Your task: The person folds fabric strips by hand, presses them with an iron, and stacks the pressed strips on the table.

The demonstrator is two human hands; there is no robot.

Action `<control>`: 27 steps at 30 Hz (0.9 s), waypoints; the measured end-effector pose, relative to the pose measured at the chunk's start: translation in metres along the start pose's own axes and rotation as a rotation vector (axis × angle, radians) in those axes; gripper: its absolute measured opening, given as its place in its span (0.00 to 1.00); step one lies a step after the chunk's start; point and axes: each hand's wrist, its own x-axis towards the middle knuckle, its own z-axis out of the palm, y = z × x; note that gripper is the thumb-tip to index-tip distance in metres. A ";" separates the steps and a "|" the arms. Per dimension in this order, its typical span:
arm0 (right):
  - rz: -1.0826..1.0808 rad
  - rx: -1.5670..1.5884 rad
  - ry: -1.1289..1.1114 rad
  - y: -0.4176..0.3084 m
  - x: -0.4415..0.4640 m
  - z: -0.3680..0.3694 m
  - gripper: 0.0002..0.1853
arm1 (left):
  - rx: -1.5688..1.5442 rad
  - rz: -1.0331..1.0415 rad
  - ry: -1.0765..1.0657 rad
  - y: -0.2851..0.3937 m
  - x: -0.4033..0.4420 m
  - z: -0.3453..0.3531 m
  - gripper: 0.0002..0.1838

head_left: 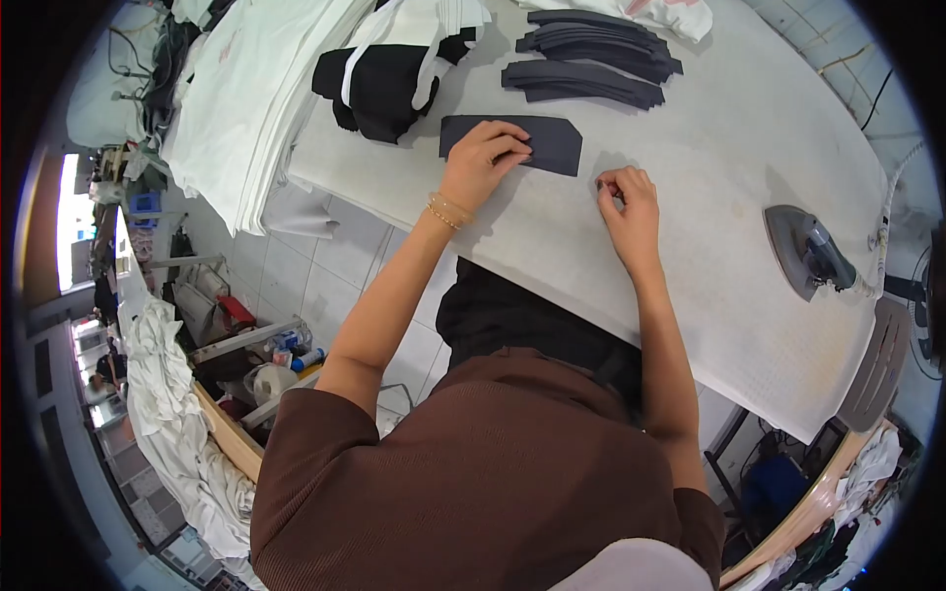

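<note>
The pale bench (709, 187) is taking up most of my view, and the person in the brown top (483, 463) is standing at its near edge. A thick stack of white fabric (246, 98) is covering the far left and drooping over the side, and just right of it a black cloth bundle (389, 94) is lying with white bands across it. Toward the far side two piles of dark strips are resting, the farther pile (596, 44) looking fuller than the nearer pile (581, 84). A single dark panel (554, 148) is lying flat on the near side of them, while the iron (813, 251) is sitting well apart at the right.

The left hand (483, 158) is bending its fingers over the panel's middle, its grip nearly closed, though I am not able to see whether it is pinching or only pressing. The right hand (629, 207) is hovering or resting just right of the panel, thumb curling toward the fingers; whether it is holding something small is staying unclear to me. To my eye they are positioning the panel, and the next move is calling for steady, light fingertips keeping it flat
</note>
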 end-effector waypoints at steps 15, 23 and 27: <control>0.005 -0.002 0.026 -0.001 0.001 0.002 0.03 | -0.052 -0.090 -0.026 0.000 0.003 -0.001 0.05; -0.288 -0.281 0.023 -0.037 0.040 0.031 0.14 | -0.034 -0.081 -0.033 0.001 0.006 -0.004 0.05; -0.361 -0.357 0.013 -0.024 0.052 0.041 0.10 | 0.007 -0.102 -0.047 0.006 0.006 -0.006 0.06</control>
